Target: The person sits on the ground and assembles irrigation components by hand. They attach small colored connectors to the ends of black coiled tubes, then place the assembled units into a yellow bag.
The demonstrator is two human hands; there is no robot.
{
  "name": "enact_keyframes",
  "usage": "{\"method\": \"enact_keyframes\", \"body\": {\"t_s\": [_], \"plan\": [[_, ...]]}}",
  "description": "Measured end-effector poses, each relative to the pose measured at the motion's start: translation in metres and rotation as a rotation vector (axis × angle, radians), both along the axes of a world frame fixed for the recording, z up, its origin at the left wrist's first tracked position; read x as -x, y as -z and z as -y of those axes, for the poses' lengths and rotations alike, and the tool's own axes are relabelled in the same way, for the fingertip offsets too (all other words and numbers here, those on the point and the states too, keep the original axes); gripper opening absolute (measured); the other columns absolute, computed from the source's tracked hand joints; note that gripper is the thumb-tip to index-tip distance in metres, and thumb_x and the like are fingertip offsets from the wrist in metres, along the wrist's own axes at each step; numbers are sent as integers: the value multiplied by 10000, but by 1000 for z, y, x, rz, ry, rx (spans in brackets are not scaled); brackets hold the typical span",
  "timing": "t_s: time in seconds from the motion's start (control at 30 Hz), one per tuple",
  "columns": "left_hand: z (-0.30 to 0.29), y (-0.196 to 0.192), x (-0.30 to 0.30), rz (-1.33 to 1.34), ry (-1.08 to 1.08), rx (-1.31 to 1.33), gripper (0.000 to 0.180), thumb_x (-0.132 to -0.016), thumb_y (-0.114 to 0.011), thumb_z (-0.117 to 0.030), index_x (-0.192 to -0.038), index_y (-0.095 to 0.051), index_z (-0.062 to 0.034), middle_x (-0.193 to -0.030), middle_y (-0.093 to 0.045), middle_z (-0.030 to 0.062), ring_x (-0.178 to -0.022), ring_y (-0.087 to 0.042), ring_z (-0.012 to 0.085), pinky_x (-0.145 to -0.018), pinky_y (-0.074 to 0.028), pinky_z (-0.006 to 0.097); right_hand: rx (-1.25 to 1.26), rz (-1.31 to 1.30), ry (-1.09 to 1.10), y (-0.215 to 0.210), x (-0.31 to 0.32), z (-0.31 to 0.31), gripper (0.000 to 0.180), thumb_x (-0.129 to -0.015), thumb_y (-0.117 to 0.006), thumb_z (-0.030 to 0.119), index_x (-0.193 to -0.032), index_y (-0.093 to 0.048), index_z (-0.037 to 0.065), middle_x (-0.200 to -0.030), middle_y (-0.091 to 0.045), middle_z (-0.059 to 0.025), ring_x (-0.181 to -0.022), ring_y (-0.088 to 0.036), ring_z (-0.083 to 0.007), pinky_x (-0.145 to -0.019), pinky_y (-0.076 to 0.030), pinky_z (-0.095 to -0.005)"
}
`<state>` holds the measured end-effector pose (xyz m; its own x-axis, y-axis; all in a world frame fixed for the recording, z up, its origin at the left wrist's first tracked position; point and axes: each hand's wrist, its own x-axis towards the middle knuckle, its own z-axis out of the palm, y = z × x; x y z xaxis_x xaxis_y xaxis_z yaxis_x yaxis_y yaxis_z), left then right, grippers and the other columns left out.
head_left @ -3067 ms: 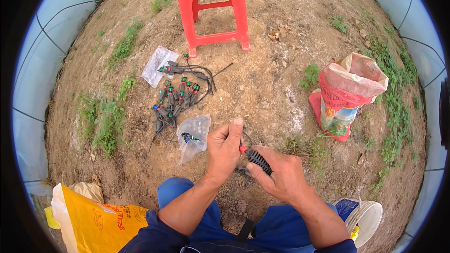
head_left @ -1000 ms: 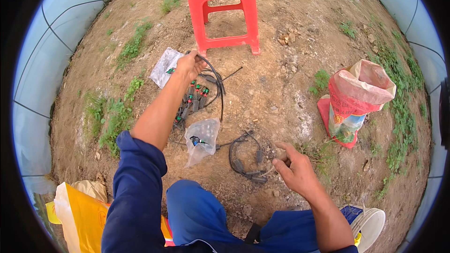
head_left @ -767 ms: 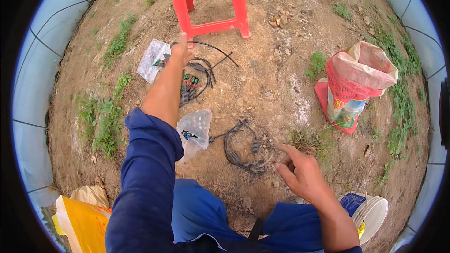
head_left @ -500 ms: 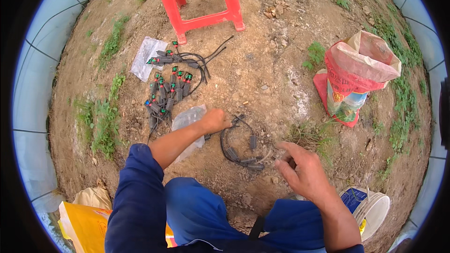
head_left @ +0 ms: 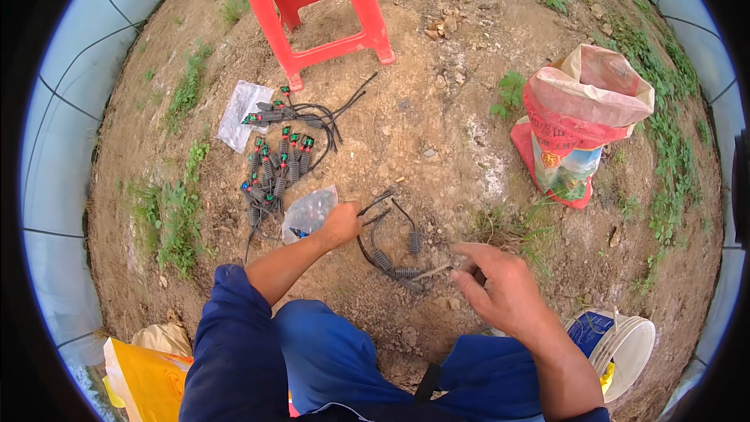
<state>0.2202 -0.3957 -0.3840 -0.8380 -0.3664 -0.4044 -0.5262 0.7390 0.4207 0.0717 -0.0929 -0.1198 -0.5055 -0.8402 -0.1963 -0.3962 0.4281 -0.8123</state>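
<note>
My left hand (head_left: 342,224) is closed on the thin black tubes (head_left: 363,244) of a looped bundle, just above the soil. Dark grey ribbed cylinders (head_left: 407,272) hang from those tubes. To the right, my right hand (head_left: 504,285) has its fingers bent, and a thin pale strip (head_left: 433,272) runs straight from the bundle to its fingertips. It seems to grip that strip; the exact contact is too small to make out. Beside my left hand lies a clear plastic bag (head_left: 310,209). Farther left rests a pile of similar ribbed pieces (head_left: 273,168) with green and red ends.
A red plastic stool (head_left: 324,51) stands ahead. Another clear bag (head_left: 244,116) lies by the far pieces. At right are an open woven sack (head_left: 574,137) and a tipped white bucket (head_left: 625,355). A yellow bag (head_left: 144,379) sits near left; weeds (head_left: 180,215) grow on the soil.
My left hand has shifted slightly left and down with the tubes. The pale strip, curved before, now runs straighter to my right hand. The view has tilted a little.
</note>
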Motion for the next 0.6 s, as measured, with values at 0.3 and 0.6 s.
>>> {"method": "enact_keyframes", "body": {"t_s": [0.3, 0.6], "plan": [[-61, -208, 4, -277, 50, -367, 182, -902, -709, -160, -933, -637, 3, -728, -645, 181, -641, -630, 307, -602, -483, 396, -32, -29, -115, 26, 3, 8, 487, -863, -719, 283, -1243, -614, -3, -1026, -684, -195, -910, -674, -358, -801, -532, -432], [-88, -338, 71, -405, 72, -869, 184, -953, -706, -185, -930, -624, -22, -765, -666, 22, -639, -597, 47, -551, -478, 213, 218, -73, -245, 56, -14, 35, 445, -848, -728, 330, -1174, -632, 44, -1147, -644, -198, -1091, -606, -381, -945, -439, -523]]}}
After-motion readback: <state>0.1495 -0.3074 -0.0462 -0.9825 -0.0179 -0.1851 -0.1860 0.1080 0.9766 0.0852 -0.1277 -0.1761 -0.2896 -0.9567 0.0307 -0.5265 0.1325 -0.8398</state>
